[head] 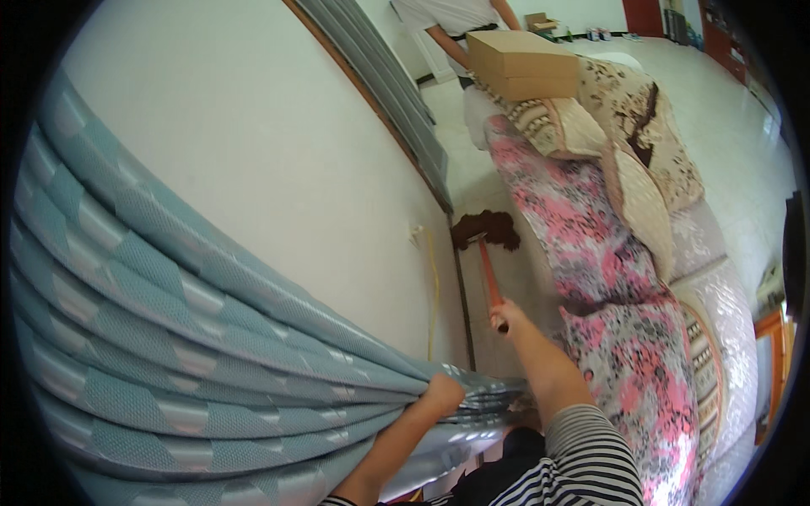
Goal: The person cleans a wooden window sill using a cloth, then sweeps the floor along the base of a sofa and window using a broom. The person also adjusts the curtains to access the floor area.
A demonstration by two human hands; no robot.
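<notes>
My left hand (447,393) is wrapped around a gathered bunch of the long blue-green patterned curtain (209,322), whose folds fan out to the left. In my right hand (508,314) is the orange handle (490,272) of a mop, held near its end. The brown shaggy mop head (486,229) lies on the tiled floor between the wall and the sofa, close to the baseboard. My left fingers are partly hidden by the cloth and my wrist.
A sofa with pink floral covers (563,215) runs along the right. Bunched quilted covers and a cardboard box (525,66) lie on its far end, where a person (452,19) stands. A yellow cable (435,284) hangs from a wall outlet (416,233). Grey curtains (380,82) hang farther along.
</notes>
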